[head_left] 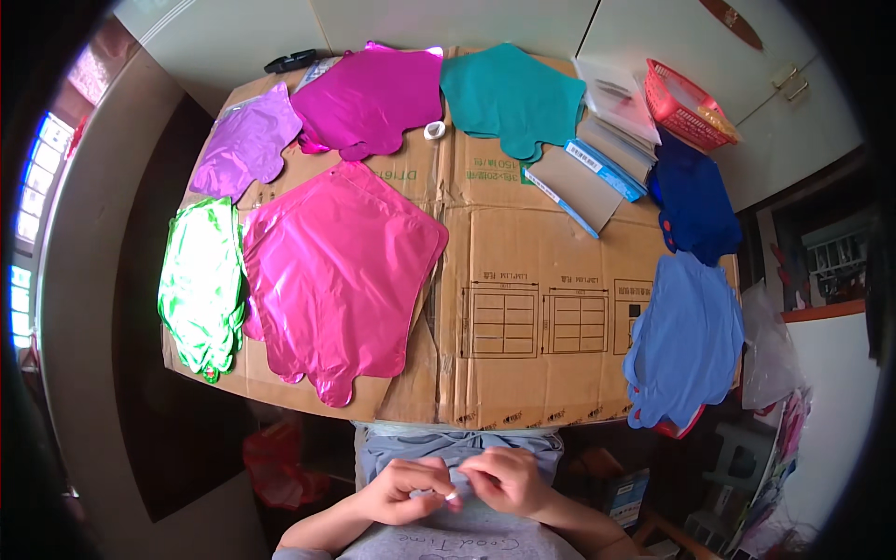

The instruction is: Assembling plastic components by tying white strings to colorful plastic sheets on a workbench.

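Green foil stack [201, 289], lilac foil stack [245, 147], scalloped hot-pink foil stack [341, 271], magenta foil stack [378, 98]: already laid flat, brown cardboard worktop [523, 229]. Left hand [409, 491] curled, small white piece [453, 497] at fingertips over lap, hold unclear; looks unfinished. Right hand [509, 481] half-curled, can't tell if gripping. Teal stack [511, 93], light-blue stack [689, 331], navy stack [698, 201]: laid out too.
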The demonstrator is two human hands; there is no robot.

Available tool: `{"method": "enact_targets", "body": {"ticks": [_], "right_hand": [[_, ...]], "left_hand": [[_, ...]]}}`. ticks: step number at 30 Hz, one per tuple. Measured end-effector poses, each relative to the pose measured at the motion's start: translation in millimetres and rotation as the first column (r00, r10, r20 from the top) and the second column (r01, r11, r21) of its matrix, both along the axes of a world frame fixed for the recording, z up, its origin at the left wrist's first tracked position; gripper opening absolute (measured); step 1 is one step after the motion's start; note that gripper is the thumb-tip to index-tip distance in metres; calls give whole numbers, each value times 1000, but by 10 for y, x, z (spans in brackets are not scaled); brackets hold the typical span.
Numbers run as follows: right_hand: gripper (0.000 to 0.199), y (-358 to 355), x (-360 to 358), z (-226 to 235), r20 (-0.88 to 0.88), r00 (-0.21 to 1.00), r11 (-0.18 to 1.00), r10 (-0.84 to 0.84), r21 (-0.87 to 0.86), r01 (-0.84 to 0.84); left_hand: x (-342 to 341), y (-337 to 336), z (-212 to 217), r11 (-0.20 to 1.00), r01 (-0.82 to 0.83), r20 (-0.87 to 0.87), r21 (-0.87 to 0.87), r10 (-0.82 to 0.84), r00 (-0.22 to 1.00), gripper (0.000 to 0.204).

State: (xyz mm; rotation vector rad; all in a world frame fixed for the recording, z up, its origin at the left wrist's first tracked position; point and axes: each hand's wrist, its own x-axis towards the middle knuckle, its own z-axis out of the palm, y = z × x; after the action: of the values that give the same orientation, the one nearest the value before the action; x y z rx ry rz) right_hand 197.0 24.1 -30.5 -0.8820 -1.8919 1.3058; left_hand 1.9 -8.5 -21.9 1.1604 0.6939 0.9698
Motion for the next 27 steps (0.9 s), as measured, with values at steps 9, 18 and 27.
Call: {"method": "enact_targets", "body": {"ticks": [9, 18, 27], "right_hand": [[10, -11, -78, -65, 66, 986, 988, 153, -17, -153], [9, -87, -160, -201, 20, 978, 978, 207, -39, -206], [5, -85, -195, -193, -90, 967, 961, 239, -123, -249]], "left_hand": [[-110, -220, -110, 995, -59, -47, -78, 55, 997, 20], [-178, -217, -140, 987, -161, -171, 14, 161, 972, 20], [-191, -192, -143, 956, -144, -383, 254, 236, 893, 16]]}}
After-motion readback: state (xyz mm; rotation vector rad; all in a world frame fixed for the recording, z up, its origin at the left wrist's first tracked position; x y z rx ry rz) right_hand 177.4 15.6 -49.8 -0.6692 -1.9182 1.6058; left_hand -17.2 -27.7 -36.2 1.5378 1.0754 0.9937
